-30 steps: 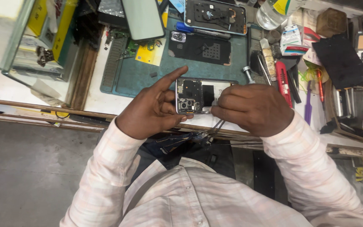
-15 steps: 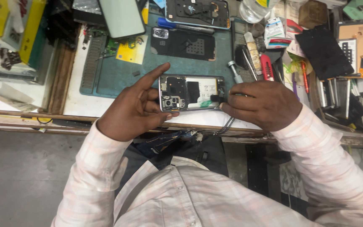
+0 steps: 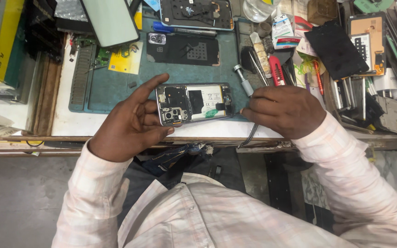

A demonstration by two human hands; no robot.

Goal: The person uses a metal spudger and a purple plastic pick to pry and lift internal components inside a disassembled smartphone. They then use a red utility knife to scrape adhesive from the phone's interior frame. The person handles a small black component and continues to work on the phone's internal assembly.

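An opened smartphone [image 3: 196, 103] with its back cover off lies flat near the bench's front edge, showing a white battery and camera module. My left hand [image 3: 132, 123] steadies its left end, fingers spread along the edge. My right hand [image 3: 283, 110] is closed around a thin metal tool whose tip touches the phone's right end; a braided cord hangs below that hand.
A teal work mat [image 3: 116, 87] covers the bench. Behind the phone lie a black back cover [image 3: 183, 48], another opened phone [image 3: 196, 13], a pale green phone cover [image 3: 110, 20], a red cutter [image 3: 277, 70], a screwdriver [image 3: 243, 79] and several parts at right.
The phone has been lowered and laid horizontal on the bench. My right hand moved from its top to its right end with the tool; the view shifted.
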